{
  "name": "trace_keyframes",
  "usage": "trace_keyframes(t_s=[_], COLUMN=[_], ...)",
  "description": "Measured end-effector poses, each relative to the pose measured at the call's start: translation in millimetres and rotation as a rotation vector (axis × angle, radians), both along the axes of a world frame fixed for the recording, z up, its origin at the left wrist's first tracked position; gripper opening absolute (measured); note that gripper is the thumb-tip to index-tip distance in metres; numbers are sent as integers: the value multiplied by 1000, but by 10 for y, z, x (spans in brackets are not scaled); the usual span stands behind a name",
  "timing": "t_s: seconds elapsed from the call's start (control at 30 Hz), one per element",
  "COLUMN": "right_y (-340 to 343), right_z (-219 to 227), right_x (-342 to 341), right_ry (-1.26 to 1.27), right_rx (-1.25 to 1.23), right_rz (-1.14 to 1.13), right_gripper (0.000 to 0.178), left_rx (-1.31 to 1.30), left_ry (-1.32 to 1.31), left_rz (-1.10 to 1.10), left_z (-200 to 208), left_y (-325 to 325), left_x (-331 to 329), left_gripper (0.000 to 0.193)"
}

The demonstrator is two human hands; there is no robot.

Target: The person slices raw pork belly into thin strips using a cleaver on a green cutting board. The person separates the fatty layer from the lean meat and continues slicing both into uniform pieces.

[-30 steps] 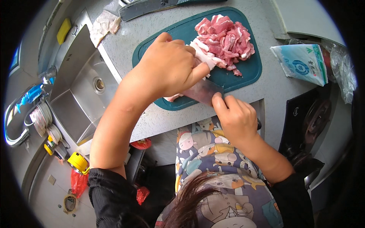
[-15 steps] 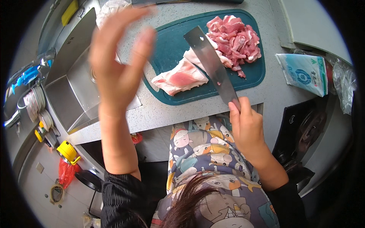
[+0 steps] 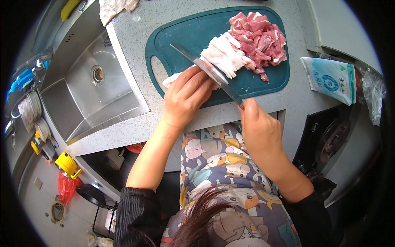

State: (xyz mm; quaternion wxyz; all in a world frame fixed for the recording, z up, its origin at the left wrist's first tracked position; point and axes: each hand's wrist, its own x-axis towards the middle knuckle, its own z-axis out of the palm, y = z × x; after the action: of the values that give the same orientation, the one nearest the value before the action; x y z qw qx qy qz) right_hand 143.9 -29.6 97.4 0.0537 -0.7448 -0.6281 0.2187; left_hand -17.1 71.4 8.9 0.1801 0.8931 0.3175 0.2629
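Note:
My left hand (image 3: pixel 185 99) presses with closed fingers on a piece of fatty pork (image 3: pixel 170 80), most of it hidden beneath them. In my right hand (image 3: pixel 262 127) is the handle of a long-bladed kitchen knife (image 3: pixel 210 71). Its blade runs slantwise over the pork, right beside my left fingertips, with the tip toward the far left. Just beyond the blade lie white fatty slices (image 3: pixel 225 54). They touch a heap of pinkish-red meat pieces (image 3: pixel 263 39) at the far right. All the meat rests on a dark green cutting board (image 3: pixel 170 37).
A steel sink (image 3: pixel 108 88) is set into the speckled counter (image 3: pixel 123 131) on the left. Behind it lies a pale crumpled bag (image 3: pixel 117 8). On the right are a blue-and-white packet (image 3: pixel 329 80), clear plastic (image 3: pixel 372 92) and a black stove (image 3: pixel 317 136).
My left hand has come down from above the sink side onto the pork. The knife blade has swung left and lower across the piece, and white slices now show beyond it.

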Motion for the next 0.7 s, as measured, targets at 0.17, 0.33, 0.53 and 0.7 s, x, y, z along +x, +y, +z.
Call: trace_keyframes(t_s=[0.17,0.33,0.53,0.7], right_y=[-6,283,-24,375], right_z=[48,-26,34,-141], right_x=[-40,-114,-33,-120], right_ry=[4,9,62,79], right_rx=[-104,-145,-246,-103], right_rz=[-9,11,-69,-2], right_gripper=[11,10,7,20], left_rx=[-61,-70,-130,-145], left_ry=[-37,-49,-65,-94], left_rz=[9,20,15,15], left_z=[15,33,27,59], left_y=[-1,47,58,100], left_x=[-4,-30,-36,-42], left_gripper=[24,25,25,25])
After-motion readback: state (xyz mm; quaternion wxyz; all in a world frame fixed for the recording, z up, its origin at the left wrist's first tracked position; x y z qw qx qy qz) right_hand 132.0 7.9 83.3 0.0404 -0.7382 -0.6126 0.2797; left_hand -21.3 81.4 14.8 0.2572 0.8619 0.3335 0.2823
